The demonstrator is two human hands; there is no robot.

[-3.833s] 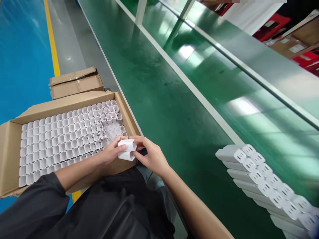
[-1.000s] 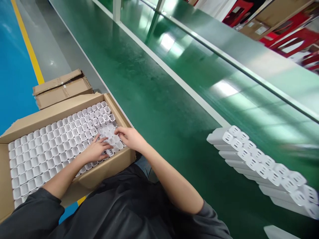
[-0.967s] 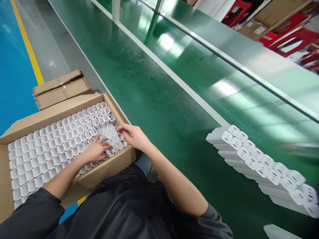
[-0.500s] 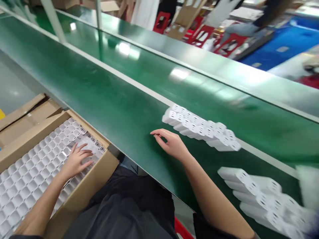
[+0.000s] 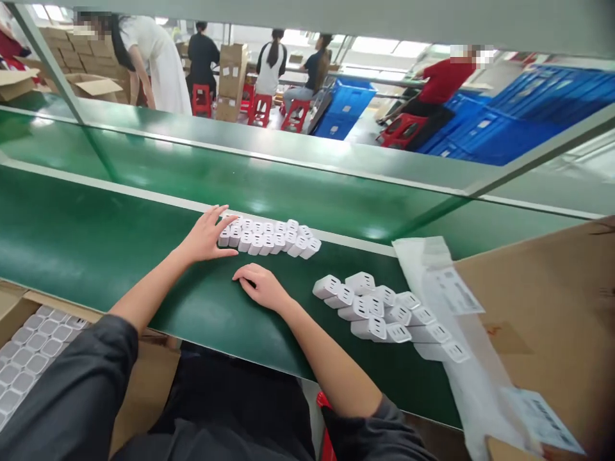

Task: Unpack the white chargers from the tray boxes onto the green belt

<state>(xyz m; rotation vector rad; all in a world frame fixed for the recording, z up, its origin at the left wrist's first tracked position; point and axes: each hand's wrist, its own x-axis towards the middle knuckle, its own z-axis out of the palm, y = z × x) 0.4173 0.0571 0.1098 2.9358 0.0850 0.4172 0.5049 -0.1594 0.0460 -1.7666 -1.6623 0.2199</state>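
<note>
green counter (image 5: 202, 307) | double row of white slotted blocks (image 5: 257, 243): along the white strip (image 5: 158, 197), back from the near edge | looser block cluster (image 5: 360, 308): right, nearer that edge | pale wrap (image 5: 480, 374): right of cluster

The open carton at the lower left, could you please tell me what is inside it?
Rows of white blocks show inside the carton; the left sleeve hides part, and anything under the top layer is covered.

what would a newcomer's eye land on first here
White slotted blocks on the green work surface stand out most: a tight double row near the middle, with the spread left hand at its left end, and a looser cluster to the right. Beyond the bench, bright blue crates catch the eye at upper right.
</note>
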